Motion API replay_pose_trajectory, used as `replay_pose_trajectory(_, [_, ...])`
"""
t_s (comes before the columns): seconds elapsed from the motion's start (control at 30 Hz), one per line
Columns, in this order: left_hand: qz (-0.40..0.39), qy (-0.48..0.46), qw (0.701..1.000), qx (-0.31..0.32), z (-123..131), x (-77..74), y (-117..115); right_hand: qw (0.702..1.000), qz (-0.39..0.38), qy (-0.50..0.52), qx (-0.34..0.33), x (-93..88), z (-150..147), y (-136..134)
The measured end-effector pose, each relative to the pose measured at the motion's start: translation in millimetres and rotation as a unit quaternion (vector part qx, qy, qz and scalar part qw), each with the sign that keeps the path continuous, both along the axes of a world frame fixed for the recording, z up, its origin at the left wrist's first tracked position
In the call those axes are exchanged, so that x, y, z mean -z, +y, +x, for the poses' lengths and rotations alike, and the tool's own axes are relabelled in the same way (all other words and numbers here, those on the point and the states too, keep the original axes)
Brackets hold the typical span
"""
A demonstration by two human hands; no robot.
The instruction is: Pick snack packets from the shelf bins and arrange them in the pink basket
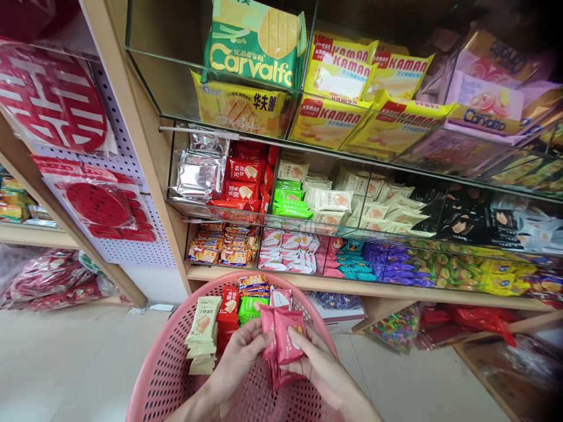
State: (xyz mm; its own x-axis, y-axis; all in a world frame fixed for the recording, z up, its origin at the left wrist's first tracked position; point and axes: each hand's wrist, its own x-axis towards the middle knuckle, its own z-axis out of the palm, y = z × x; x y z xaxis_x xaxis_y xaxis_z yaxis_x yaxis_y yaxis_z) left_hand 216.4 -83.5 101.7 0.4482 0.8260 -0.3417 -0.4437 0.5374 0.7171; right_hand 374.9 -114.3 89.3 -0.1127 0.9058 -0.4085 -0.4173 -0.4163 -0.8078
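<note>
Over a pink plastic basket (152, 346), both hands grip pink snack packets (288, 331) gathered in a small stack. My left hand (244, 349) is closed on the stack's left side, fingers and thumb pinching it. On the right side, my right hand (314, 360) is closed too, its thumb across the front packet. Inside the basket stand stacks of cream packets (206, 316), red packets (227, 308), green packets (251, 308) and orange-blue packets (253, 285). A white-and-pink packet (280, 297) shows just behind the pink ones, partly hidden.
Ahead rise shelves with clear dividers, holding large green Carvalfo bags (253, 53), yellow Kaman bags (343, 64) and small packets, including pink ones (333, 258). Red decorations (57, 99) hang on a perforated panel at left. A box (341, 310) sits below the bottom shelf.
</note>
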Motion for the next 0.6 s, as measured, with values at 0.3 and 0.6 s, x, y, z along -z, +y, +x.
replay_pose_trajectory(0.3, [-0.008, 0.012, 1.000, -0.012, -3.5, 11.3, 1.0, 0.999, -0.009, -0.002, 0.045, 7.7, -3.4, -7.3])
replay_pose_trajectory(0.6, [0.018, 0.066, 0.998, 0.016, -19.6, 12.7, 12.9, 0.999, -0.003, -0.009, 0.051, 6.6, 0.7, -11.3])
